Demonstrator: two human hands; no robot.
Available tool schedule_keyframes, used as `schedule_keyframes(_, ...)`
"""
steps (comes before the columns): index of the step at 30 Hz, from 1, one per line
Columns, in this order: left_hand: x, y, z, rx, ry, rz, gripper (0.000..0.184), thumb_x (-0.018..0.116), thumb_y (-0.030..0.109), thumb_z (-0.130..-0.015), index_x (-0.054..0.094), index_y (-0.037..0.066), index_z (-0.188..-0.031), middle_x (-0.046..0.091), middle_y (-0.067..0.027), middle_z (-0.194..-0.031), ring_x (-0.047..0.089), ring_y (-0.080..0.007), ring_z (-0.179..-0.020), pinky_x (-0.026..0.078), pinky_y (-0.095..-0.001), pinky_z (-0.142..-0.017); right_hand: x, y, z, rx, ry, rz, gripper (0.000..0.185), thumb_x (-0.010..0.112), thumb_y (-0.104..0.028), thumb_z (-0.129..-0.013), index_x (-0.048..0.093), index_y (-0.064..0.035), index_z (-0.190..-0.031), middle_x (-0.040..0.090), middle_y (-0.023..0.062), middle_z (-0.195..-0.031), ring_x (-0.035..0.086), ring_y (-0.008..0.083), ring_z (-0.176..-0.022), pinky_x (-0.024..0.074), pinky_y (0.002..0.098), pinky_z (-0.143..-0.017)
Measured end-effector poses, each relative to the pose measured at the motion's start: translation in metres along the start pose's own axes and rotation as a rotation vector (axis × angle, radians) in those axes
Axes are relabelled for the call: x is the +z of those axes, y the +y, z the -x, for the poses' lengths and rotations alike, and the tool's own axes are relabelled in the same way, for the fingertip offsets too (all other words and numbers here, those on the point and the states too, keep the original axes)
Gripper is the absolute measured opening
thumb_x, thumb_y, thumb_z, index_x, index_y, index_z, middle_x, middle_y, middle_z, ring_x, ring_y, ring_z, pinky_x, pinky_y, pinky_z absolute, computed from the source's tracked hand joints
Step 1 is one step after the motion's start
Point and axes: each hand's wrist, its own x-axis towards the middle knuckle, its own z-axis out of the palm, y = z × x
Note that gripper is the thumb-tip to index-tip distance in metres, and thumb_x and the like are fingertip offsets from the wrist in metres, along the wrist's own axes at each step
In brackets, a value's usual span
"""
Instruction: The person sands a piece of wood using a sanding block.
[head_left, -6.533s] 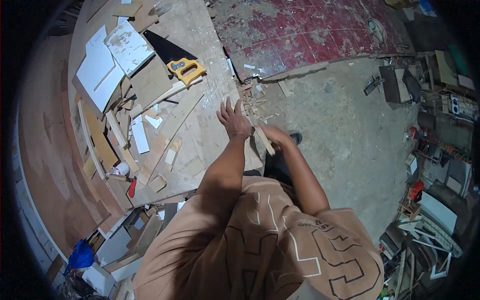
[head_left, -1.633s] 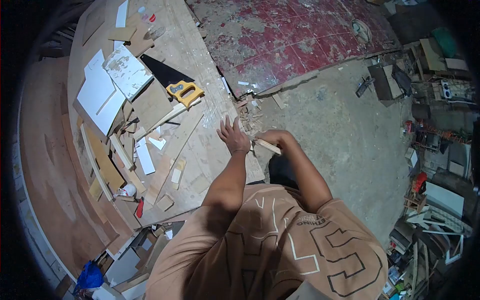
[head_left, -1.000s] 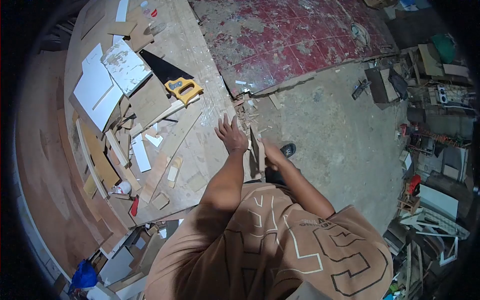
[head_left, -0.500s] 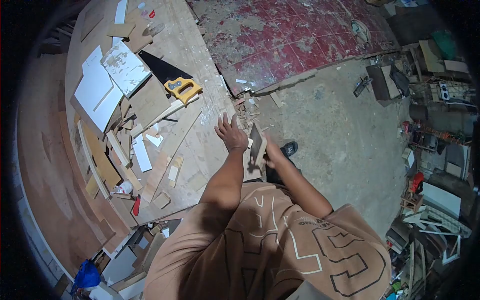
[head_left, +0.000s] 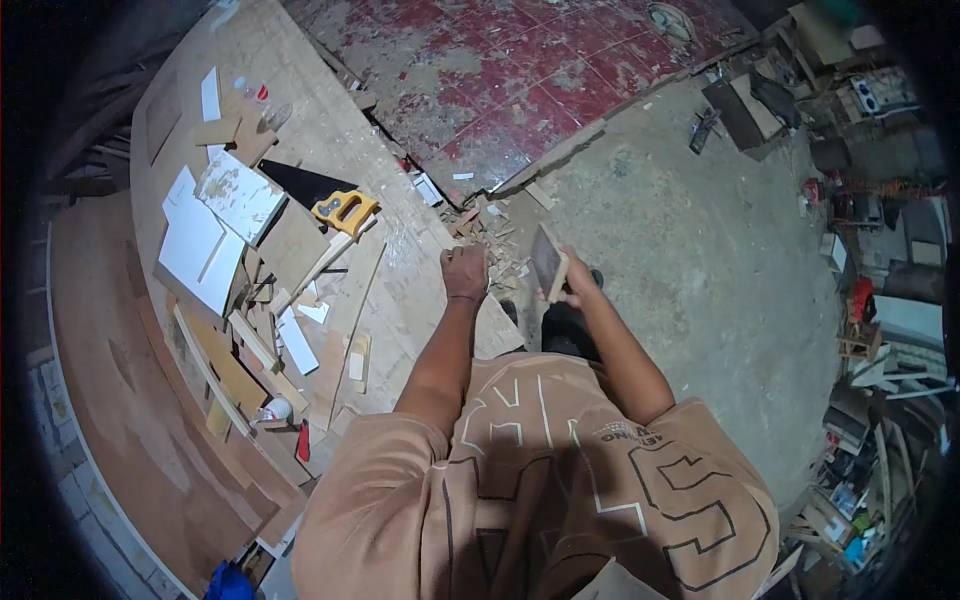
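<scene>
My right hand holds a flat wooden block with a dark face, tilted upright over the concrete floor beside the table. On the table's right edge rests my left hand, its fingers curled down; whatever is beneath them is hidden. Farther left on the wooden table lies a handsaw with a yellow handle and a black blade. White panels and a paint-marked white board are beside the saw, among wood strips and offcuts.
A red-handled tool and a white roll lie near the table's front left. Wood scraps litter the floor past the table's edge. Red tiled flooring is at the back, with stacked clutter along the right.
My right hand has moved the block away from the table edge. The fingers of my left hand, spread before, are now curled. The view has turned and shifted.
</scene>
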Motion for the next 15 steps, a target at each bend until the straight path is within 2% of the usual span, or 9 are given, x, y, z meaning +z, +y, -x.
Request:
schedule_keyframes(1,-0.002,-0.001,-0.001,0.171,-0.044,0.048,0.018,0.051,0.025,-0.090,0.061,0.011,-0.093,0.065,-0.0079,-0.092,0.057,-0.0264,-0.089,0.040,-0.0435,-0.086,-0.007,-0.002,0.013,-0.008,0.028,-0.018,0.069,0.051,-0.059,-0.085,0.049,-0.0042,-0.127,0.054,0.0208,-0.115,0.059,0.0351,-0.094,0.0561,0.0512,-0.067)
schedule_keyframes(2,-0.004,-0.002,-0.003,0.180,-0.038,0.045,0.018,0.051,0.025,-0.090,0.061,0.011,-0.093,0.065,-0.0079,-0.092,0.057,-0.0264,-0.089,0.040,-0.0435,-0.086,-0.013,-0.005,0.026,-0.016,0.054,-0.034,0.069,0.051,-0.058,-0.086,0.047,-0.0043,-0.129,0.053,0.0222,-0.118,0.059,0.0358,-0.096,0.0560,0.0526,-0.069)
schedule_keyframes(4,-0.010,-0.002,-0.005,0.258,-0.102,0.086,0.020,0.051,0.027,-0.090,0.059,0.009,-0.089,0.064,-0.0093,-0.085,0.058,-0.0285,-0.082,0.040,-0.0413,-0.074,-0.033,-0.004,0.033,-0.043,0.034,-0.051,0.067,0.049,-0.057,-0.087,0.047,-0.0055,-0.130,0.053,0.0226,-0.120,0.059,0.0364,-0.099,0.0558,0.0550,-0.068)
schedule_keyframes(8,-0.020,0.003,-0.001,0.261,-0.156,0.073,0.019,0.053,0.027,-0.089,0.059,0.009,-0.087,0.062,-0.0096,-0.084,0.058,-0.0294,-0.082,0.042,-0.0440,-0.074,-0.052,-0.010,0.058,-0.058,0.061,-0.085,0.063,0.046,-0.055,-0.090,0.047,-0.0071,-0.131,0.055,0.0200,-0.120,0.060,0.0375,-0.099,0.0560,0.0556,-0.067)
schedule_keyframes(10,-0.018,0.003,0.004,0.239,-0.035,0.171,0.018,0.056,0.026,-0.087,0.059,0.008,-0.088,0.060,-0.0110,-0.084,0.058,-0.0320,-0.083,0.042,-0.0462,-0.075,-0.054,-0.015,0.069,-0.117,0.120,-0.147,0.055,0.045,-0.054,-0.091,0.052,-0.0078,-0.120,0.060,0.0185,-0.094,0.062,0.0363,-0.066,0.0572,0.0517,-0.056)
schedule_keyframes(14,-0.035,-0.011,0.021,0.310,-0.075,0.177,0.017,0.057,0.024,-0.085,0.057,0.007,-0.088,0.058,-0.0139,-0.087,0.056,-0.0341,-0.086,0.042,-0.0472,-0.077,-0.053,-0.019,0.077,-0.152,0.089,-0.150,0.057,0.047,-0.054,-0.090,0.051,-0.0070,-0.121,0.060,0.0192,-0.094,0.063,0.0368,-0.068,0.0570,0.0508,-0.056)
schedule_keyframes(15,-0.043,-0.014,0.026,0.358,-0.132,0.188,0.019,0.057,0.023,-0.085,0.056,0.006,-0.093,0.057,-0.0156,-0.092,0.055,-0.0348,-0.090,0.043,-0.0468,-0.079,-0.053,-0.020,0.077,-0.154,0.076,-0.147,0.060,0.046,-0.054,-0.090,0.050,-0.0045,-0.124,0.058,0.0203,-0.105,0.063,0.0370,-0.079,0.0574,0.0505,-0.058)
